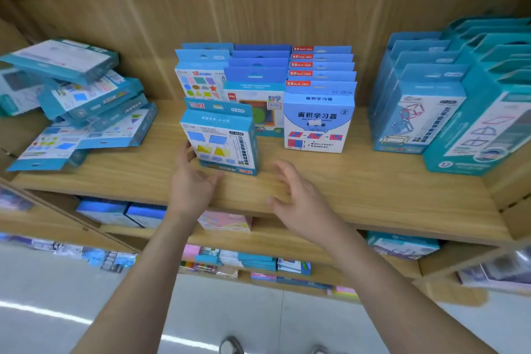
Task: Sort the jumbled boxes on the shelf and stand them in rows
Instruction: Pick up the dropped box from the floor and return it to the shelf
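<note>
A blue box (222, 139) with coloured shapes on its face stands upright near the front of the wooden shelf (373, 181), ahead of three rows of standing boxes (264, 89). My left hand (192, 181) is at the box's lower left corner, fingers relaxed, touching its side. To the right of the box, my right hand (298, 195) hovers over the shelf's front edge with spread fingers and holds nothing. A jumbled pile of teal boxes (77, 100) lies flat and tilted at the shelf's left end.
Tall teal boxes (448, 100) stand in rows at the right end of the shelf. Lower shelves (258, 238) hold more packaged goods. Bare shelf board lies in front of the rows. Two feet show on the floor below.
</note>
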`<act>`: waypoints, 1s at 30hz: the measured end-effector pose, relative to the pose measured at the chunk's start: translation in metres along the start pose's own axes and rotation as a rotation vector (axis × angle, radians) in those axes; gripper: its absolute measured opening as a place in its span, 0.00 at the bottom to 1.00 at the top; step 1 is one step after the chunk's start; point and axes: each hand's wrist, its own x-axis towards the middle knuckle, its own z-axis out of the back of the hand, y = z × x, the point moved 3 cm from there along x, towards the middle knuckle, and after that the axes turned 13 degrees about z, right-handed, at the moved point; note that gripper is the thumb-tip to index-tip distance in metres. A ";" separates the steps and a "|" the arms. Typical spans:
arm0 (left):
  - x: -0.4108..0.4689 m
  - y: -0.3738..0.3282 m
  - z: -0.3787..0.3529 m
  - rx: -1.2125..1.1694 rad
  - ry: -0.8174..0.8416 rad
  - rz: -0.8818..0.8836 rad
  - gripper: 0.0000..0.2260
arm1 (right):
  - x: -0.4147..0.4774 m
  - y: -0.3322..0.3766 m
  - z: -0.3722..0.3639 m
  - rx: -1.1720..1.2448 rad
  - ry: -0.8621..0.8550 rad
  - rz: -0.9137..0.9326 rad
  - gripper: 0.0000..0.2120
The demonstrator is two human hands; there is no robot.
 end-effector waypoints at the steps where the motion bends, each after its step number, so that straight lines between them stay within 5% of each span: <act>1: -0.009 0.003 0.002 -0.016 -0.039 -0.001 0.32 | -0.011 -0.004 0.008 0.000 -0.022 -0.004 0.27; 4: -0.043 0.009 0.006 -0.067 -0.150 -0.079 0.19 | -0.050 -0.015 0.038 0.018 -0.108 -0.048 0.23; 7: -0.076 0.016 -0.001 -0.098 -0.091 -0.157 0.08 | -0.089 -0.021 0.062 0.037 -0.209 -0.089 0.19; 16: -0.149 0.109 -0.096 0.197 0.456 -0.282 0.16 | -0.233 -0.076 0.036 0.005 -0.339 -0.396 0.15; 24: -0.232 0.230 -0.194 0.490 0.820 -0.236 0.14 | -0.393 -0.178 -0.050 -0.027 -0.195 -0.826 0.13; 30: -0.288 0.363 -0.301 0.664 0.989 -0.186 0.16 | -0.476 -0.308 -0.150 -0.130 0.026 -1.003 0.27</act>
